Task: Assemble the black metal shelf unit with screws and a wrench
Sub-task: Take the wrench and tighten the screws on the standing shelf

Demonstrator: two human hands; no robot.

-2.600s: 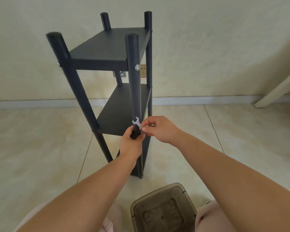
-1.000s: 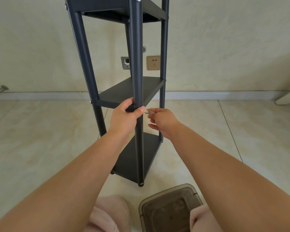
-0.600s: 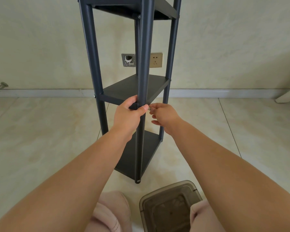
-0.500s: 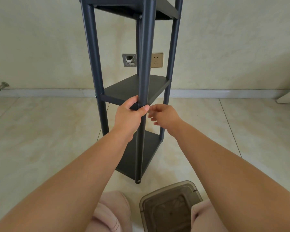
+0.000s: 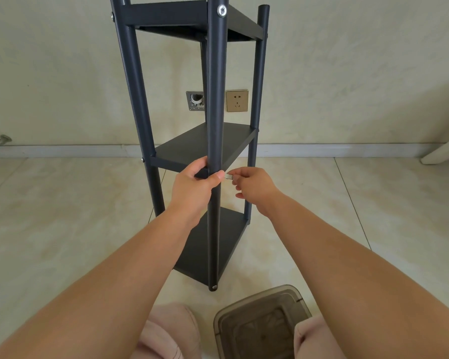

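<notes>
Pale glossy floor tiles (image 5: 62, 216) and a matt cream wall (image 5: 347, 60) frame the shelf unit (image 5: 205, 149), which stands upright at centre frame, near the wall. Since 2.6 s ago the view has dropped from the top tier to the middle shelf, and the wrench (image 5: 228, 176) now shows only as a small bright sliver right of the front post; tightening appears to continue at this joint. The left hand (image 5: 192, 185) wraps the round, powder-coated front post (image 5: 215, 99) at middle-shelf height. The right hand (image 5: 254, 187) pinches the flat silvery wrench just beside that post. A screw head (image 5: 222, 10) glints at the top tier. A smoky translucent plastic box (image 5: 262, 325) sits at lower centre.
</notes>
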